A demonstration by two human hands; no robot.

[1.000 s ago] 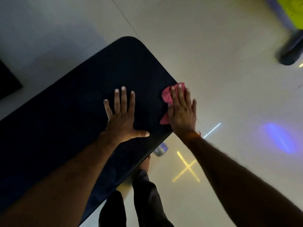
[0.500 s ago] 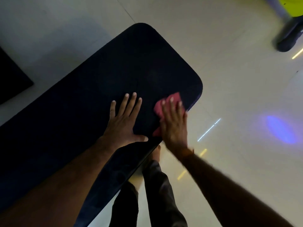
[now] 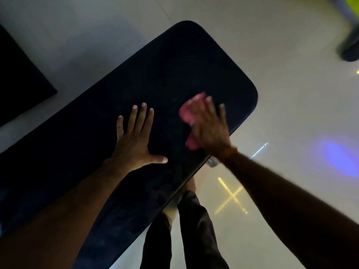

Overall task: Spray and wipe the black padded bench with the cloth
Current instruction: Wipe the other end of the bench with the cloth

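Observation:
The black padded bench [image 3: 165,70] runs diagonally from lower left to its rounded end at upper right. My left hand [image 3: 136,140] lies flat on the pad with fingers spread and holds nothing. My right hand [image 3: 209,127] presses a pink cloth [image 3: 189,111] onto the pad near the bench's right end; the hand is motion-blurred and covers most of the cloth. A small part of a bottle [image 3: 212,163] shows on the floor just beyond the bench's near edge, under my right wrist.
Pale glossy floor surrounds the bench, with a yellow cross reflection [image 3: 231,199] and a blue light patch [image 3: 343,160]. A dark mat [image 3: 21,78] lies at far left. A dark object [image 3: 349,49] sits at the upper right. My dark trouser legs [image 3: 194,233] stand below the bench edge.
My right hand has slid the pink cloth from the bench's right edge inward onto the pad and further up. My left hand has stayed pressed flat in the same place.

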